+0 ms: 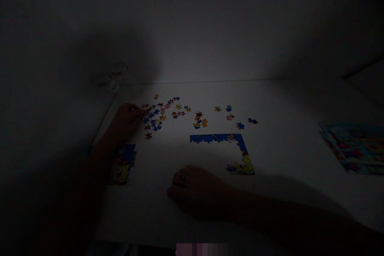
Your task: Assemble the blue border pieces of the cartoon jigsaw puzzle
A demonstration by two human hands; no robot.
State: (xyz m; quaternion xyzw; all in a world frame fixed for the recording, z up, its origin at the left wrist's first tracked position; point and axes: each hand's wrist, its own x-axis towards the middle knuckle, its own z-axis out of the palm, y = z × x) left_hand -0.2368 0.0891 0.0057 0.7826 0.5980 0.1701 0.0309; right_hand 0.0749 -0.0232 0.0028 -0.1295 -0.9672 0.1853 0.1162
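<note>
Your right hand (pixel 195 192) rests curled on the worktop (pixel 285 148), nothing visible in it. Your left hand (pixel 126 120) reaches into the loose jigsaw pieces (pixel 154 118), pinch or not too dark to tell. The blue L-shaped jigsaw border (pixel 216 138) lies assembled beyond your right hand.

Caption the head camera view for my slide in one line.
Left hand reaching into loose multicoloured jigsaw pieces on a white table, right hand resting beside a blue L-shaped assembled puzzle border.

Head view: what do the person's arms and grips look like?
The left forearm and right forearm look bare, no sleeves in view. The right grip wears a pale ring on one finger; the left grip shows none in dim light.
</note>
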